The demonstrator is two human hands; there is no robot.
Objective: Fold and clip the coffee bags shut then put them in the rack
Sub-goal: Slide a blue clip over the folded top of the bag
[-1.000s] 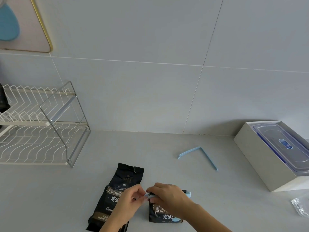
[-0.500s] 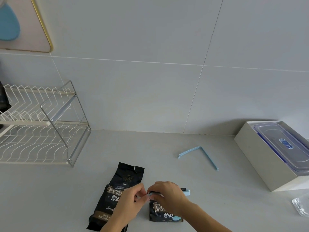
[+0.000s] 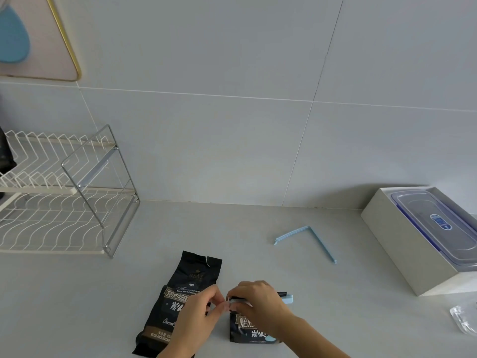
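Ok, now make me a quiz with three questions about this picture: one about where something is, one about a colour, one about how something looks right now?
1. Where does the wire rack stand? A. At the left of the counter, by the wall. B. At the right edge. C. Hanging up high.
2. What colour is the loose clip? A. Red. B. Light blue. C. Yellow.
3. How is the left coffee bag? A. Lying flat, top unfolded, no clip. B. Folded and clipped. C. Standing in the rack.
Answers: 1 A, it sits far left against the tiles. 2 B, it is pale blue on the grey counter. 3 A, its torn top lies flat, while the left hand and right hand hold a second clip on the other bag.
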